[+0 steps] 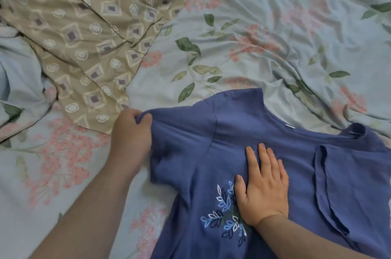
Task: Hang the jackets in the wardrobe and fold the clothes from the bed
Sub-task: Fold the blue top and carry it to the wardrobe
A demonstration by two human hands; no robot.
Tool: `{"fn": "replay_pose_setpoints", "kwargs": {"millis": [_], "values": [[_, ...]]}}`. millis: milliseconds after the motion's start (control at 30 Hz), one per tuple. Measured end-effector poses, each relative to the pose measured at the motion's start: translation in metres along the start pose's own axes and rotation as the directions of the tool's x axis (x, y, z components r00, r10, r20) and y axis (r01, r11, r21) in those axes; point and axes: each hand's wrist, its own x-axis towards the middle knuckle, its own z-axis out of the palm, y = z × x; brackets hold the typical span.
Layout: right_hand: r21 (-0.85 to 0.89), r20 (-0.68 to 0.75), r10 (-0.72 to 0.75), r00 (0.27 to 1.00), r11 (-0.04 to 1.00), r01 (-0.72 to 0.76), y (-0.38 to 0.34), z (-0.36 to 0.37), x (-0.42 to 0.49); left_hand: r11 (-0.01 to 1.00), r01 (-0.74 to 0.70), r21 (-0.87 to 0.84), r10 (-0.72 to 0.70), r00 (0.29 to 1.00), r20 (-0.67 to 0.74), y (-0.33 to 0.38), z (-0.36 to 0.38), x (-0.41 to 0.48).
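Floral bedsheet (264,51), blue shirt (296,174) lying on it, left hand (131,131) pinching its sleeve (179,129), right hand (264,191) pressing flat, fingers (263,157) straight.

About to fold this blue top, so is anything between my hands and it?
Nothing visible. Your left hand grips the blue top by a sleeve, your right hand lies flat on its front; the beige patterned cloth lies beside it.

The single view comes from a wide-angle camera worn on the person's head, facing forward and steeply down onto the floral bedsheet (264,32) at close range. Both forearms enter from the bottom edge. The left hand (131,129) sits left of centre and the right hand (264,186) lower centre, on the blue top (211,163).
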Motion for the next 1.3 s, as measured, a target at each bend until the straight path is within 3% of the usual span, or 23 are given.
{"fn": "replay_pose_setpoints", "kwargs": {"millis": [133,267,367,433,500,567,633,700,733,800,867,967,1100,1133,1200,1233,1300], "values": [[0.0,-0.027,-0.007,1.0,1.0,0.007,0.0,0.001,0.0,0.972,-0.142,0.186,0.13,0.989,0.075,0.009,0.005,0.027],[0.003,-0.036,-0.016,0.999,1.0,0.016,0.001,0.002,0.001,0.982,-0.002,0.187,-0.004,1.0,0.029,0.004,-0.001,0.009],[0.003,-0.039,-0.02,0.999,1.0,0.02,0.001,0.002,0.002,0.927,0.139,0.348,-0.177,0.981,0.079,0.001,-0.005,-0.026],[0.001,-0.041,-0.025,0.999,1.0,0.025,0.001,0.003,0.002,0.879,0.12,0.461,-0.187,0.977,0.101,-0.001,0.003,-0.046],[0.005,-0.046,-0.03,0.998,1.0,0.031,0.002,0.004,0.002,0.883,0.098,0.458,-0.178,0.975,0.135,-0.001,0.013,-0.057],[0.006,-0.047,-0.034,0.998,0.999,0.034,0.003,0.004,0.002,0.949,0.129,0.286,-0.177,0.973,0.148,-0.002,0.018,-0.057],[0.006,-0.051,-0.031,0.998,0.999,0.032,0.002,0.004,0.002,0.944,0.31,-0.115,-0.286,0.94,0.184,-0.003,0.015,-0.049],[0.0,-0.055,-0.023,0.998,1.0,0.023,0.002,0.005,0.001,0.678,0.581,-0.45,-0.427,0.81,0.402,0.001,0.007,-0.047],[0.001,-0.054,-0.021,0.998,1.0,0.022,0.002,0.005,0.001,0.551,0.665,-0.504,-0.439,0.744,0.503,0.001,0.004,-0.047],[0.007,-0.053,-0.021,0.998,1.0,0.022,0.003,0.004,0.001,0.43,0.744,-0.512,-0.43,0.667,0.608,0.002,0.0,-0.048],[0.008,-0.053,-0.025,0.998,1.0,0.025,0.003,0.004,0.0,0.382,0.748,-0.543,-0.404,0.663,0.63,0.004,0.0,-0.052],[0.021,-0.049,-0.026,0.998,0.999,0.027,0.003,0.005,-0.001,0.33,0.723,-0.607,-0.273,0.689,0.672,0.018,0.001,-0.06],[0.06,0.008,-0.038,0.999,0.997,0.037,0.006,0.005,-0.001,0.49,0.648,-0.583,-0.181,0.73,0.659,0.039,0.008,-0.074],[0.079,0.028,-0.044,0.999,0.996,0.041,0.006,0.003,-0.001,0.587,0.557,-0.588,-0.132,0.782,0.609,0.044,0.011,-0.077],[0.152,0.074,-0.061,0.995,0.987,0.049,0.011,-0.001,0.0,0.817,0.222,-0.532,0.067,0.88,0.471,0.055,0.018,-0.086],[0.202,0.108,-0.071,0.992,0.978,0.048,0.014,-0.002,0.001,0.892,0.015,-0.452,0.197,0.887,0.418,0.061,0.022,-0.092],[0.303,0.238,-0.103,0.966,0.952,0.027,0.021,-0.009,0.011,0.919,-0.275,-0.282,0.375,0.829,0.415,0.071,0.032,-0.105]]}}
